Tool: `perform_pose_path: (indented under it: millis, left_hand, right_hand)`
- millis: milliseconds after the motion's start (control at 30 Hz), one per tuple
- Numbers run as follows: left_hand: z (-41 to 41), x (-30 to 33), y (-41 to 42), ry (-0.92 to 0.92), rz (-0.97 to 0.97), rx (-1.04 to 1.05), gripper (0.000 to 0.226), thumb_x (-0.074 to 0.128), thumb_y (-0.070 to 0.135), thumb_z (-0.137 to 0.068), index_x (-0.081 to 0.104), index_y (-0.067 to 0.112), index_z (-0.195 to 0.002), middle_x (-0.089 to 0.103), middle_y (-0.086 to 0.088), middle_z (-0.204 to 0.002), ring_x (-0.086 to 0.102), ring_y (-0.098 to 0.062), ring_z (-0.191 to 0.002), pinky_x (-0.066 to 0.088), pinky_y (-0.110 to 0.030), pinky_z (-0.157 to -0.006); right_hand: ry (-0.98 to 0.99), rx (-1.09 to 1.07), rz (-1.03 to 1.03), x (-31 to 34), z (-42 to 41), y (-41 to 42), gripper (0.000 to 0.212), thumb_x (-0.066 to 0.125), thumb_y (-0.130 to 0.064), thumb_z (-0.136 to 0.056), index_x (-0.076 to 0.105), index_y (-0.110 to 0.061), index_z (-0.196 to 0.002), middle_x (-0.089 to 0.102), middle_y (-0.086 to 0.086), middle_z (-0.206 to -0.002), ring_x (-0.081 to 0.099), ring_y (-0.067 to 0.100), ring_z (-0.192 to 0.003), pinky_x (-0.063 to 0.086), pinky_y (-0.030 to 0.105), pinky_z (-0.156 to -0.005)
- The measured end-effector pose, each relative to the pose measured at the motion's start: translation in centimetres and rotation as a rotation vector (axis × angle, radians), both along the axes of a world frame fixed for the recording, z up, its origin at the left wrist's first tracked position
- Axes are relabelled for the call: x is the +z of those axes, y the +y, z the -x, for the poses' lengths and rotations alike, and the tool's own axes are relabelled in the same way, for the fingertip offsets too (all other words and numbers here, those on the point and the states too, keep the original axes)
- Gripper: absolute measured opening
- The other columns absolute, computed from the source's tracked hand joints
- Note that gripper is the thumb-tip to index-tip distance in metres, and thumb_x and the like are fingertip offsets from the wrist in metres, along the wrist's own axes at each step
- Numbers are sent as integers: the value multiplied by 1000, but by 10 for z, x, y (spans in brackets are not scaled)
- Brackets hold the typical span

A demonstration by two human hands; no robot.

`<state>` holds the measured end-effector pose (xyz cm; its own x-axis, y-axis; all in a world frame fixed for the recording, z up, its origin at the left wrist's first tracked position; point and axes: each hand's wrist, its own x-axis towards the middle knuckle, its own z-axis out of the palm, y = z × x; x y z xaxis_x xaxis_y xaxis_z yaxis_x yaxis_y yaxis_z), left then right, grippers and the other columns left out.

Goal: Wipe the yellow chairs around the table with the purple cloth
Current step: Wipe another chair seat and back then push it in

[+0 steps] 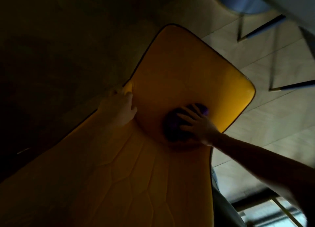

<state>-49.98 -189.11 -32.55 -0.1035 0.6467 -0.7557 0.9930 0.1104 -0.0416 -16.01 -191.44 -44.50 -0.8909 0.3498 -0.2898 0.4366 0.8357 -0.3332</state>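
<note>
A yellow chair (184,77) with dark piping fills the middle of the dim head view, its seat toward the upper right and its quilted backrest toward the lower left. The purple cloth (172,129) lies bunched on the seat near the backrest joint. My right hand (197,123) presses on it with fingers spread. My left hand (121,107) grips the chair's left edge where seat meets backrest.
A pale tiled floor (265,124) spreads to the right. A blue chair (247,2) with thin metal legs stands at the top right. The left side is dark shadow. A dark-edged frame (272,208) shows at the bottom right.
</note>
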Motion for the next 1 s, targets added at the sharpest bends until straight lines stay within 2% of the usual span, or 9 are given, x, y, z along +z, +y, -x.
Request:
perform_pose_path:
  millis: [133, 300, 367, 433, 533, 633, 767, 900, 1000]
  left_hand:
    - [-3, 2, -1, 3, -1, -36, 37, 48, 47, -95, 51, 18, -119, 48, -10, -132, 49, -37, -120, 47, -48, -82]
    - [-9, 32, -2, 40, 69, -55, 41, 45, 44, -100, 47, 15, -128, 47, -11, -137, 48, -36, -125, 46, -48, -90]
    - [-5, 51, -8, 55, 120, -98, 44, 43, 46, -100, 45, 16, -132, 44, -11, -141, 45, -35, -129, 45, -50, -95]
    - [2, 80, -19, 32, 146, -92, 45, 43, 46, -100, 45, 17, -135, 43, -9, -143, 43, -33, -131, 43, -49, -99]
    - [11, 136, -33, -99, 125, 128, 48, 46, 44, -99, 46, 18, -139, 44, -8, -144, 49, -31, -127, 45, -45, -100]
    - [31, 199, -59, -73, 40, 288, 49, 41, 46, -98, 45, 22, -141, 46, -5, -142, 52, -27, -122, 47, -46, -96]
    - [40, 242, -91, 109, 128, 344, 46, 34, 50, -102, 39, 29, -142, 54, -3, -118, 52, -13, -80, 38, -28, -57]
    - [34, 243, -105, 103, -30, 260, 46, 33, 54, -102, 46, 26, -136, 57, -6, -121, 57, -21, -91, 44, -35, -69]
    - [34, 241, -102, 123, -75, 345, 60, 24, 64, -96, 51, 27, -133, 61, -7, -118, 58, -26, -91, 48, -41, -74]
  right_hand:
    - [52, -479, -121, 10, -96, 25, 52, 59, -15, -67, 57, -21, -119, 51, 28, -140, 40, 55, -134, 30, 72, -106]
    - [16, -1412, -88, 10, -84, 74, 50, 46, -11, -87, 50, -8, -136, 40, 20, -153, 34, 40, -143, 29, 52, -118]
    - [213, -1698, -6, 18, -54, 91, 50, 38, -17, -87, 53, -10, -134, 52, 14, -144, 51, 34, -130, 41, 40, -99]
    - [414, -1738, 186, 38, -13, 91, 50, 44, -13, -93, 46, -18, -143, 56, 7, -141, 57, 24, -125, 45, 30, -101]
    - [332, -1480, 415, 65, 59, 62, 56, 54, -16, -98, 38, -17, -151, 62, 8, -132, 62, 16, -109, 53, 31, -89]
    - [186, -1267, 595, 89, 142, 33, 61, 57, -19, -97, 33, -18, -154, 44, 12, -152, 45, 28, -136, 38, 38, -110]
    - [27, -1144, 544, 89, 210, 1, 59, 52, -32, -100, 29, -30, -155, 19, 8, -165, 11, 34, -152, 21, 51, -120]
    - [202, -1361, 877, 83, 244, -27, 58, 49, -25, -101, 29, -23, -155, 25, 11, -162, 33, 35, -144, 36, 46, -110]
    - [303, -1524, 1122, 96, 240, -34, 55, 49, -26, -100, 36, -22, -153, 49, 9, -146, 52, 32, -129, 49, 40, -95]
